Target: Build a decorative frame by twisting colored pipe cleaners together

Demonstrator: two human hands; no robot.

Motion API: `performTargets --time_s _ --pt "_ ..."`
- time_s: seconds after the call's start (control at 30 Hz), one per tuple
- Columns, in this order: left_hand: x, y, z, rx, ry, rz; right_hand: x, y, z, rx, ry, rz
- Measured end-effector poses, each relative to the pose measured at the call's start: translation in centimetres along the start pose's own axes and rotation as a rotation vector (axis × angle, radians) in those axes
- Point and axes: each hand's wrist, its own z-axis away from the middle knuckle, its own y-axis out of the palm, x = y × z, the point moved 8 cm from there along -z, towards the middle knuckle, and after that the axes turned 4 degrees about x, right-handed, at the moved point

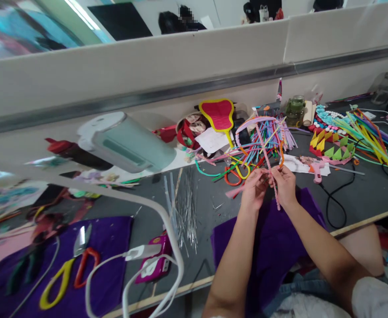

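Note:
Above a purple cloth (267, 247) at the table's front edge, both my hands meet around a pink pipe cleaner (276, 196). My left hand (254, 189) pinches it from the left side, fingers closed near its middle. From the right, my right hand (286, 183) grips the same pipe cleaner between thumb and fingers. Its long stem slants up and away past a lilac pipe cleaner arch (256, 120); whether the two are joined I cannot tell. An orange pipe cleaner (282, 152) rises by my right fingers. Just beyond my left hand lie yellow-and-red-handled scissors (243, 170).
A bundle of coloured pipe cleaners (269, 143) and a red-and-yellow fan (218, 115) lie behind. Right stands a pink glue gun (317, 171) with a black cord. Left are metal wires (188, 207), a purple power bank (157, 260), large scissors (61, 282) and a white lamp arm (141, 198).

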Motion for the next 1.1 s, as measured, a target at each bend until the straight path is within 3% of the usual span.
performTargets --time_s 0.17,0.37,0.57,0.73,0.93,1.1 --pt "-0.5 -0.5 0.2 -0.066 0.011 -0.166 0.8 -0.5 -0.2 -0.032 -0.053 0.011" --pt "-1.5 -1.0 0.3 -0.118 0.156 -0.328 0.0 -0.9 -0.7 -0.019 0.000 -0.001" --pt "-1.5 -0.3 0.4 -0.106 0.137 -0.245 -0.5 -0.1 -0.7 0.054 0.083 0.031" --pt "-1.0 -0.3 0.4 -0.135 0.177 -0.320 -0.7 -0.7 -0.6 -0.011 0.092 -0.036" --pt "-1.5 -1.7 -0.1 -0.204 0.214 -0.307 -1.1 0.0 -0.8 0.067 0.179 -0.047" --pt "-2.4 -2.2 0.1 -0.251 0.217 -0.311 -0.2 -0.6 -1.3 0.034 0.093 -0.072"
